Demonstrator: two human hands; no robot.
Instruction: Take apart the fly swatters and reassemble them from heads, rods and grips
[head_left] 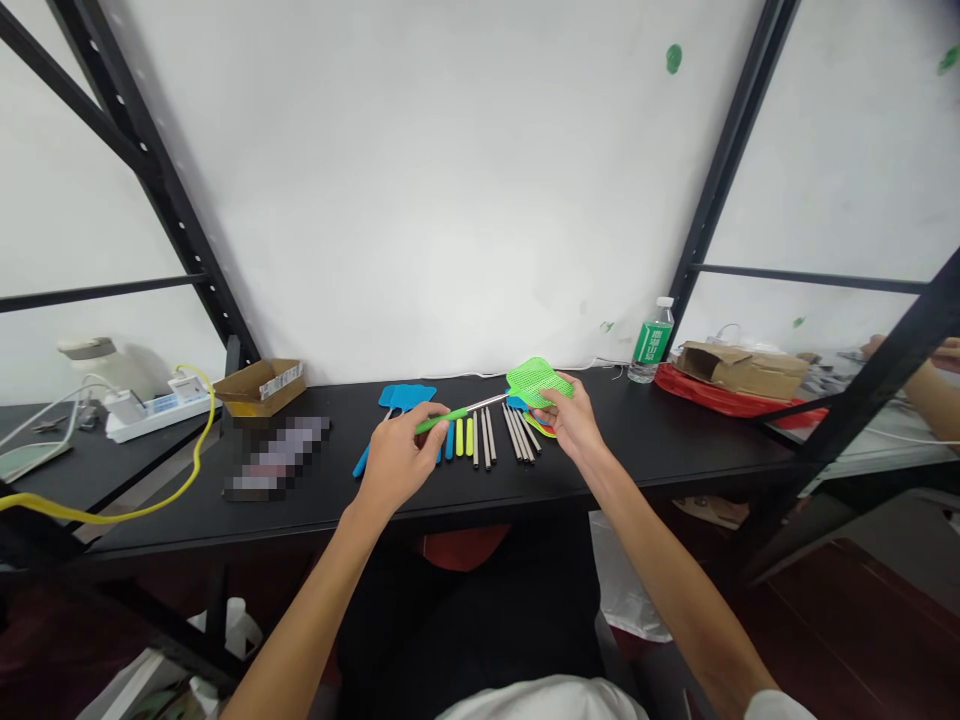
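A green fly swatter point(534, 380) with a thin metal rod is held between my two hands above the black table. My left hand point(401, 450) is closed round its green handle. My right hand point(571, 415) grips the perforated green head at its lower right edge. Below it lie several grey metal tubes point(486, 440) in two groups, with yellow-green handles point(465, 437) and blue handles point(450, 441) beside them, partly behind my left hand. Blue swatter heads point(407, 396) rest behind that hand. More coloured heads point(541, 424) show partly under my right hand.
On the left of the black table point(615, 440) are an open cardboard box point(262, 388), a pixelated object point(281, 458), a white power strip point(161, 414) and a yellow cable point(196, 450). A water bottle point(651, 342) stands at the back right, near metal shelf posts point(720, 160).
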